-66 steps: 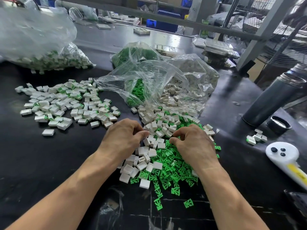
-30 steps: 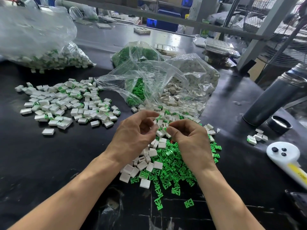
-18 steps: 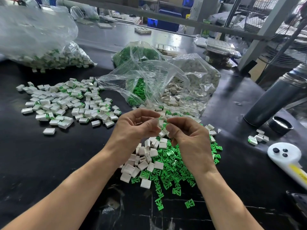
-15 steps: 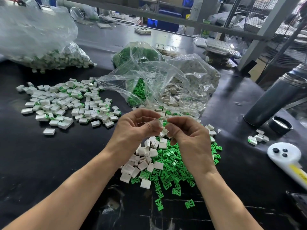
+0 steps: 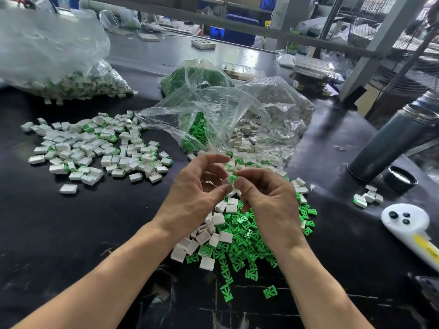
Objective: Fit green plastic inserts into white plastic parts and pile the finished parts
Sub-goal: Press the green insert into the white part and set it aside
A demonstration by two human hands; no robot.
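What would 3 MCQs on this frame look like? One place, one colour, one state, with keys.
1. Where does the pile of finished parts lie, seen from the person?
A. left of the hands
B. right of the hands
C. inside the grey flask

2. What colour are the loose inserts under the wrists?
A. blue
B. green
C. red

3. What are the hands doing?
A. both flat on the table
B. pinching a small part between them above the loose heap
C. tying a bag shut

Key:
1 A: the pile of finished parts sits on the black table left of the left hand.
2 B: the inserts are bright green.
3 B: the left hand and right hand meet at a white part with a green insert, raised over the heap.
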